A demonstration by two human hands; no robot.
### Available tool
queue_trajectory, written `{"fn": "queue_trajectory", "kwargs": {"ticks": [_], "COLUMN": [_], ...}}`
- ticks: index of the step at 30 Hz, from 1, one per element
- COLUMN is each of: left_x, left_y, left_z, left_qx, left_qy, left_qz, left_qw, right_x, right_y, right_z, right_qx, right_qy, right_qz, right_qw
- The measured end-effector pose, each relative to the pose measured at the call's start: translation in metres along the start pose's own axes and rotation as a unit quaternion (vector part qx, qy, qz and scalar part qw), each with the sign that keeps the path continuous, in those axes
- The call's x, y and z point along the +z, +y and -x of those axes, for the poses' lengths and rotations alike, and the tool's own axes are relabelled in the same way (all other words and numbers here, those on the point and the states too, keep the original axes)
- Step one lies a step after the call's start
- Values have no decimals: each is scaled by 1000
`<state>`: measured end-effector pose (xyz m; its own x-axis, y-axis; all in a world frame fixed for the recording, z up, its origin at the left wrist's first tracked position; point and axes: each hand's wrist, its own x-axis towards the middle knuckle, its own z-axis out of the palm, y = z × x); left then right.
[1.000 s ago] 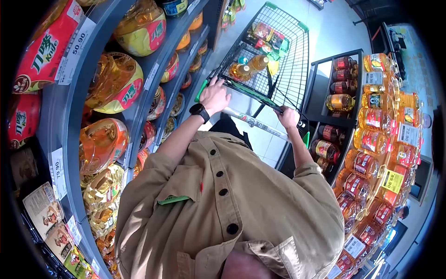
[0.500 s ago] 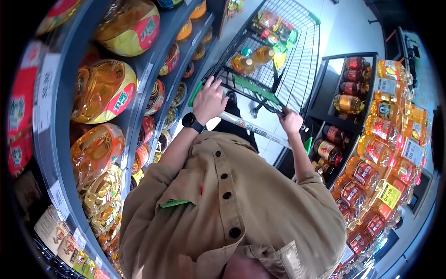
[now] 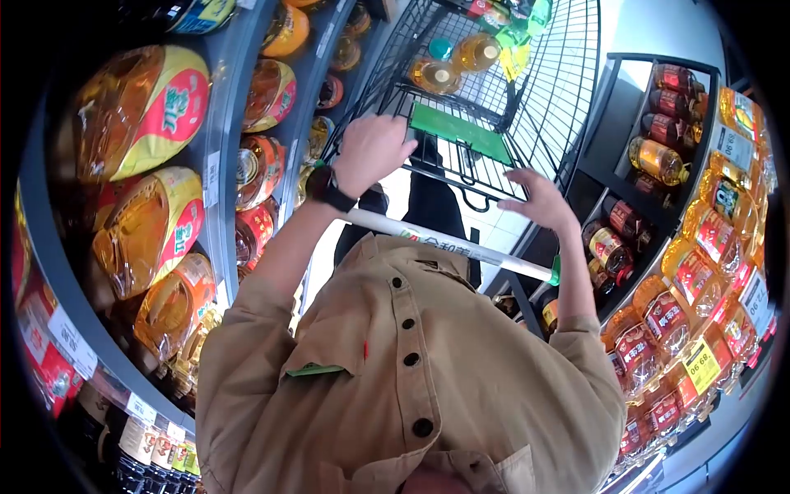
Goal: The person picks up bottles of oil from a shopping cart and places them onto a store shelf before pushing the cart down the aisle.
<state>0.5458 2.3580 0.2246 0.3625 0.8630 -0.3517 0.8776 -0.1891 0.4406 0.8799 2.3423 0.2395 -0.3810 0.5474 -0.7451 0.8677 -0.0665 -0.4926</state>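
In the head view a wire shopping cart [image 3: 568,82] stands in front of me. Its white handle bar [image 3: 494,253] runs across close to my waist. My left hand [image 3: 374,152], a dark watch on the wrist, hovers around the cart's rear left corner; its thumb is apart and its bent fingers are partly hidden. Near the rear right rim, my right hand [image 3: 536,199] has its fingers spread and nothing in it. A green panel [image 3: 461,133] lies between the hands. Inside the cart are two bottles of golden oil [image 3: 476,53], a teal round thing [image 3: 440,48] and green-yellow packets [image 3: 514,59].
Close on my left, a dark shelf unit [image 3: 226,107] holds large oil bottles [image 3: 148,235] with price tags. To the right are a black rack [image 3: 597,156] with dark bottles and a stacked display of oil bottles [image 3: 666,321] bearing a yellow tag [image 3: 701,367].
My right hand has let go of the cart's rear rim and its fingers have spread. My left hand's fingers now point more downward. The cart appears nearer, and the shelves have shifted in view.
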Motion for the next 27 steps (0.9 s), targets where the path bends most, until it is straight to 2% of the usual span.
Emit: {"fn": "queue_trajectory", "kwargs": {"ticks": [1,2,3,4,5,8,10,11,12,15,19,22,23,26,27], "left_x": [8,18,28,39,54,108,147,160,165,192,234,236,238,263,266], "left_y": [-5,-7,-10,-14,-20,-50,-64,-65,-62,-63,-71,-71,-73,-89,-93], "left_z": [-20,-40,-62,-82,-101,-151,-168,-171,-168,-163,-165,-185,-191,-194,-196], "left_qx": [11,2,-17,-37,-55,-152,-236,-258,-230,-129,-109,-145,-120,-83,-66], "left_qy": [-19,-55,-90,-127,-146,-199,-200,-201,-195,-146,-92,-217,-240,-183,-196], "left_qz": [30,49,64,80,98,164,209,148,74,-112,-235,-262,-304,-367,-366], "left_qw": [999,997,994,988,983,954,928,933,951,975,961,929,914,908,907], "right_x": [-9,-8,-7,-6,4,17,38,43,43,66,101,120,124,114,117], "right_y": [4,21,38,39,59,67,82,82,69,70,78,87,91,83,82], "right_z": [-14,-36,-64,-84,-116,-183,-221,-232,-239,-270,-300,-321,-329,-331,-327], "right_qx": [-19,-39,-11,19,21,69,12,34,58,-2,-16,65,102,117,76], "right_qy": [7,26,4,53,102,73,78,37,9,11,77,121,102,22,57], "right_qz": [-25,-120,-193,-238,-160,22,90,105,121,129,47,20,17,-40,-35], "right_qw": [999,992,981,970,982,995,993,993,991,992,996,990,989,992,995]}}
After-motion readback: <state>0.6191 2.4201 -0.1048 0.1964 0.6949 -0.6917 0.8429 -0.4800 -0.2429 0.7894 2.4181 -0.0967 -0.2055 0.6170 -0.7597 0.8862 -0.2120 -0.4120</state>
